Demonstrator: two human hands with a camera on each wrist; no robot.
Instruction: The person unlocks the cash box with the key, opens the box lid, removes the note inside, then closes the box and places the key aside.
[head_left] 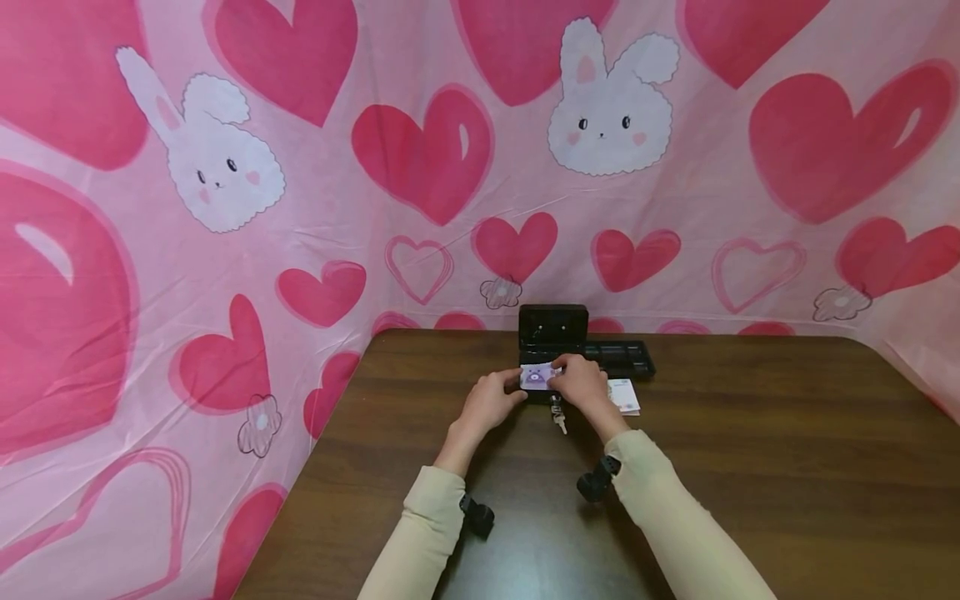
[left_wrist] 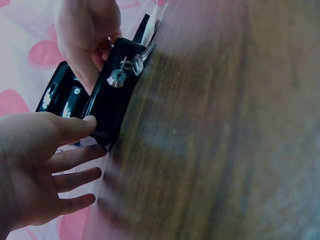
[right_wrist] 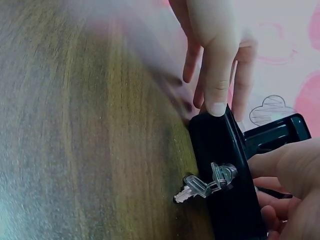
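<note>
A small black cash box [head_left: 552, 333] stands open near the table's far edge, lid upright. A key [head_left: 558, 419] hangs from the lock on its front wall [left_wrist: 110, 100]. A purple and white banknote [head_left: 536, 377] lies across the box's opening between both hands. My right hand [head_left: 581, 382] has its fingers curled on the note's right end. My left hand [head_left: 491, 402] is at the note's left end. Its thumb [right_wrist: 217, 100] presses on the box's front corner [right_wrist: 225, 150], and its fingers [left_wrist: 75, 180] are stretched out.
A black coin tray [head_left: 618, 357] lies on the brown wooden table [head_left: 750, 467] right of the box. A small stack of banknotes [head_left: 626, 396] sits in front of the tray. Pink heart and bunny cloth [head_left: 420, 167] hangs behind and beside the table.
</note>
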